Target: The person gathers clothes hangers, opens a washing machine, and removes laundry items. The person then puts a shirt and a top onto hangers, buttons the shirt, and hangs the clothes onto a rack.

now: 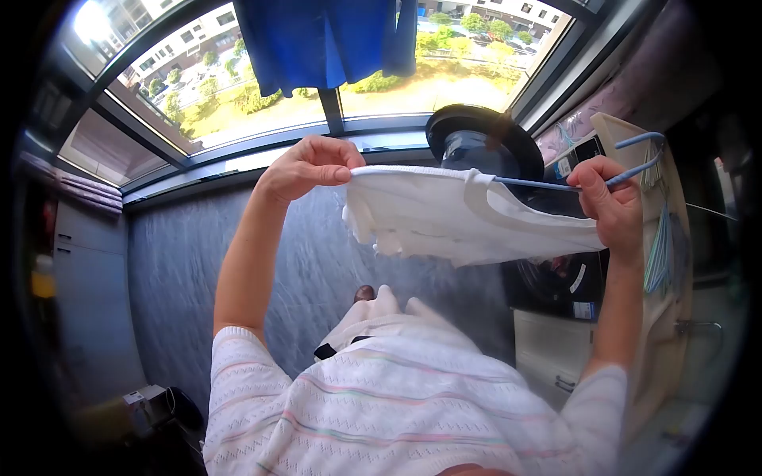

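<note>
A white top (484,226) with a ribbed neckline stretches sideways between my two hands, in front of my chest. A blue clothes hanger (536,184) runs through it, one arm inside the cloth on the left, with the bare rod and hook showing at the right. My left hand (313,169) is closed in a pinch on the far left shoulder of the top, where the hanger's end seems to lie under the fabric. My right hand (611,198) is wrapped around the hanger near its hook, and the neckline's edge reaches that hand.
A blue garment (325,44) hangs before the window. To the right stand a round black lid or door (484,147), a dark appliance (556,282) and a white cabinet (552,349). Teal hangers (657,254) hang by the pale panel. Grey flooring (190,262) lies below.
</note>
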Available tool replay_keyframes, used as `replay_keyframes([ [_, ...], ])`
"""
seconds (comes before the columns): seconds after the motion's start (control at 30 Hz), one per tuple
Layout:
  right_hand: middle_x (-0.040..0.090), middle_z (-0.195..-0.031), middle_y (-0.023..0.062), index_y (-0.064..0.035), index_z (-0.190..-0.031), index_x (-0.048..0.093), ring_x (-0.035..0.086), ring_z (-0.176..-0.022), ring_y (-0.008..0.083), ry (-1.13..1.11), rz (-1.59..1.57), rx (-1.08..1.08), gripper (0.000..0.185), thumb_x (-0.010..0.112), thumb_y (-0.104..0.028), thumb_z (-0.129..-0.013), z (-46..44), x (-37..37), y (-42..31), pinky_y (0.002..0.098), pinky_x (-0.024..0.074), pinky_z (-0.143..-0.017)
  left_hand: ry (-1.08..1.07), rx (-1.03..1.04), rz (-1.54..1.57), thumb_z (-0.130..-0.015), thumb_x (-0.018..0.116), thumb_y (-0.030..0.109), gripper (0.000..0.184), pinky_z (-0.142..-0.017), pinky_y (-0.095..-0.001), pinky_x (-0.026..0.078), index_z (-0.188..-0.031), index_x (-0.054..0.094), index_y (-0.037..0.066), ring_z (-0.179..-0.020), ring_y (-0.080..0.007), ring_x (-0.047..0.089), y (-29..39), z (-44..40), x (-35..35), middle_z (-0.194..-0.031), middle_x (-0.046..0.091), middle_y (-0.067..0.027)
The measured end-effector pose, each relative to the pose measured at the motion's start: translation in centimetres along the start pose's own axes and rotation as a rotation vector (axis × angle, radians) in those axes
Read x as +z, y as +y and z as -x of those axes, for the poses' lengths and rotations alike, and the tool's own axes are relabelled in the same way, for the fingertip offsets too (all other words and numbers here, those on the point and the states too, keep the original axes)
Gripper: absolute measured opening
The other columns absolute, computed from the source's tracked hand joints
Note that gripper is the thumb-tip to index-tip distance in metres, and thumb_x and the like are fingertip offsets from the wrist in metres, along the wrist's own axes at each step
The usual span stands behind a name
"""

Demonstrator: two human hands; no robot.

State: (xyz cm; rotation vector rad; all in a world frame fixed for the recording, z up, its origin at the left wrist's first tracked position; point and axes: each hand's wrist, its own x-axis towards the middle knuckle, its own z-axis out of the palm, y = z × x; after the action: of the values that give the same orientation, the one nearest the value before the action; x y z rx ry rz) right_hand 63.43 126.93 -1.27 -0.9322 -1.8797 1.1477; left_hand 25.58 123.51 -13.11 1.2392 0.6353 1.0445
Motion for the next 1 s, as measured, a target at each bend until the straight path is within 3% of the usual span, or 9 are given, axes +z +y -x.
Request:
replay_keyframes([
  [0.4,0.039,-0.051,-0.0078,-0.0016,-0.078,0.061,0.029,-0.043,-0.0006,-0.012,0.018,0.032,0.023,0.055,-0.021,-0.088,0.9,-0.8,-0.6,0.0168,0.0171,-0.04,0.218,-0.008,-0.197,-0.071,0.072,0.008,0.016,-0.061,-0.0208,0.042,-0.079,0.06,0.003,-0.068,-0.0075,0.052,2.2,0.8,1.6,-0.075,0.056,0.0004],
  [0.5,0.038,-0.051,-0.0081,-0.0014,-0.078,0.061,0.028,-0.043,-0.0005,-0.04,-0.011,0.016,0.024,0.055,-0.021,-0.088,0.5,0.0,-0.4,0.0168,0.0165,-0.04,0.258,0.269,-0.571,-0.07,0.072,0.007,0.018,-0.064,-0.0228,0.044,-0.085,0.062,0.005,-0.073,-0.0107,0.054,2.9,-0.2,3.4,-0.082,0.058,-0.002],
  [0.63,0.045,-0.056,-0.0058,-0.0006,-0.079,0.062,0.034,-0.05,0.0009,-0.108,-0.004,0.019,0.024,0.054,-0.021,-0.089,-0.4,0.9,-0.8,0.0163,0.0244,-0.044,0.234,0.412,-1.105,-0.071,0.071,0.007,0.023,-0.064,-0.0251,0.046,-0.093,0.064,0.005,-0.074,-0.0129,0.057,4.5,-2.8,9.5,-0.084,0.06,-0.0044],
  [0.67,0.054,-0.064,-0.0024,-0.0006,-0.079,0.062,0.044,-0.058,0.0031,-0.108,0.044,-0.02,0.024,0.054,-0.021,-0.089,-0.5,1.2,-1.0,0.0177,0.0341,-0.052,0.219,0.424,-1.145,-0.072,0.07,0.005,0.021,-0.063,-0.0245,0.045,-0.092,0.065,0.005,-0.072,-0.0125,0.057,4.3,-3.2,9.7,-0.082,0.06,-0.0043],
  [0.73,0.057,-0.069,-0.0005,-0.0007,-0.079,0.063,0.048,-0.063,0.0047,-0.128,0.054,-0.034,0.023,0.054,-0.021,-0.088,-0.9,1.4,-1.2,0.019,0.0378,-0.057,0.172,0.453,-1.215,-0.072,0.068,0.003,0.019,-0.059,-0.0232,0.045,-0.091,0.065,0.004,-0.069,-0.0118,0.057,3.6,-4.4,10.1,-0.078,0.059,-0.0039],
  [0.87,0.051,-0.062,-0.0032,-0.001,-0.083,0.062,0.042,-0.056,0.0029,-0.142,0.021,-0.065,0.023,0.055,-0.022,-0.088,-2.0,1.4,-1.0,0.0178,0.0309,-0.051,0.248,0.416,-0.996,-0.073,0.068,0.004,0.011,-0.051,-0.0233,0.044,-0.083,0.066,0.005,-0.058,-0.0133,0.057,4.0,-5.2,11.0,-0.069,0.058,-0.0031],
  [0.93,0.043,-0.054,-0.0066,-0.0017,-0.091,0.06,0.034,-0.045,0.0002,-0.162,-0.004,-0.095,0.022,0.055,-0.023,-0.088,-2.3,1.0,-0.9,0.0152,0.0236,-0.04,0.264,0.423,-0.925,-0.073,0.067,0.002,0.01,-0.053,-0.0215,0.044,-0.083,0.064,0.003,-0.059,-0.0104,0.056,4.3,-5.5,10.9,-0.068,0.058,-0.0024],
  [0.97,0.045,-0.056,-0.0059,-0.002,-0.095,0.06,0.037,-0.048,0.0009,-0.187,-0.018,-0.098,0.024,0.055,-0.024,-0.088,-2.3,0.5,-1.0,0.0156,0.0271,-0.042,0.269,0.419,-0.891,-0.073,0.067,0.001,0.01,-0.054,-0.0208,0.043,-0.083,0.064,0.002,-0.06,-0.0093,0.055,4.6,-5.6,10.7,-0.068,0.057,-0.0021],
  [1.0,0.054,-0.069,-0.0015,-0.0034,-0.107,0.057,0.05,-0.063,0.004,-0.223,-0.087,-0.078,0.031,0.058,-0.026,-0.085,-2.1,-0.2,-0.8,0.0146,0.0371,-0.054,0.272,0.42,-0.933,-0.073,0.067,0.0,0.01,-0.054,-0.0193,0.043,-0.082,0.063,0.001,-0.06,-0.0069,0.054,5.0,-5.5,10.6,-0.068,0.056,-0.0017],
])
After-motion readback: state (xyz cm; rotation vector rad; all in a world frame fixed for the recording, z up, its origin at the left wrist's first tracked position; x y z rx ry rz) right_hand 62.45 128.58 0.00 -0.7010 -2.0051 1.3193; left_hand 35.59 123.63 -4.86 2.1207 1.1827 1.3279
